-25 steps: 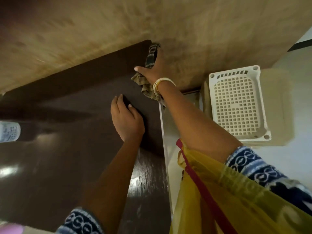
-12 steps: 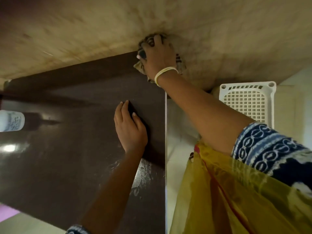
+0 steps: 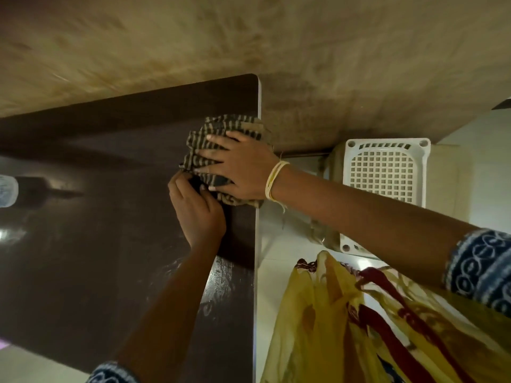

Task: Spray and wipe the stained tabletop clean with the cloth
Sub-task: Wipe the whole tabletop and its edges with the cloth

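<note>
The dark brown tabletop point(image 3: 96, 244) fills the left half of the view, with faint smears near its right edge. A bunched striped cloth point(image 3: 221, 131) lies on the table close to the far right corner. My right hand point(image 3: 240, 167) lies flat on the cloth with fingers spread, pressing it down. Just below it, my left hand point(image 3: 197, 214) has its fingers curled at the cloth's near left edge and pinches it. Only the end of the spray bottle point(image 3: 7, 190) shows, at the left edge of the view on the table.
A beige wall point(image 3: 249, 37) runs behind the table. Beside the table's right edge a white perforated plastic stool point(image 3: 384, 172) stands on the pale floor point(image 3: 271, 244). My yellow garment point(image 3: 345, 327) hangs at the lower right.
My right hand has brought the cloth back from the wall past the far corner onto the tabletop. My left hand, flat on the table before, has curled its fingers onto the cloth's edge.
</note>
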